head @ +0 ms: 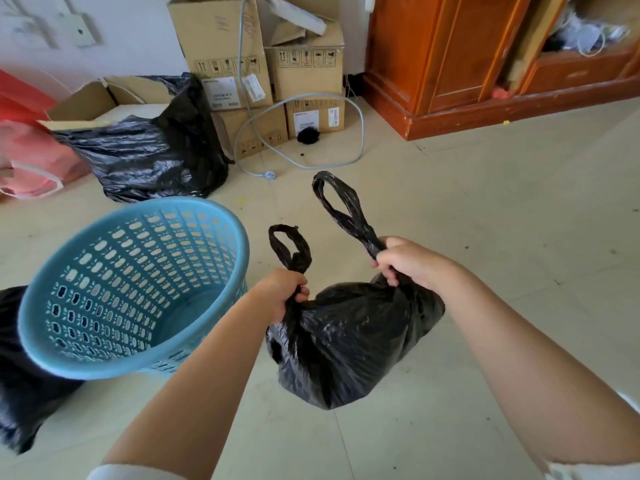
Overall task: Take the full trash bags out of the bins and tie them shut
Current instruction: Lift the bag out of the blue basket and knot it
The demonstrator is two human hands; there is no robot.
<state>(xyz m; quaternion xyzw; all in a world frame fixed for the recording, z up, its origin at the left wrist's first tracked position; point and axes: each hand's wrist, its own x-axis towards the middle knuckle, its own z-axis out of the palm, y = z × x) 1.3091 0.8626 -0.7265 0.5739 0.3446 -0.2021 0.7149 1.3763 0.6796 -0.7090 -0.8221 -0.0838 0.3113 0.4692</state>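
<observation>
A full black trash bag (349, 341) hangs above the tiled floor in front of me, out of the bin. My left hand (284, 292) grips its left handle just below the loop, which sticks up above my fist. My right hand (405, 259) grips the right handle the same way, its longer loop pointing up and away. The two handles are held apart and are not knotted. To the left a light blue perforated plastic bin (135, 289) stands tilted toward me with nothing visible inside.
A large black bag (149, 157) lies over an open cardboard box at the back left, beside pink bags (31, 157). Stacked cardboard boxes (263, 74) and a looped grey cable (360, 133) stand behind. Another black bag (20, 375) lies at the left edge. A wooden cabinet (450, 64) fills the back right.
</observation>
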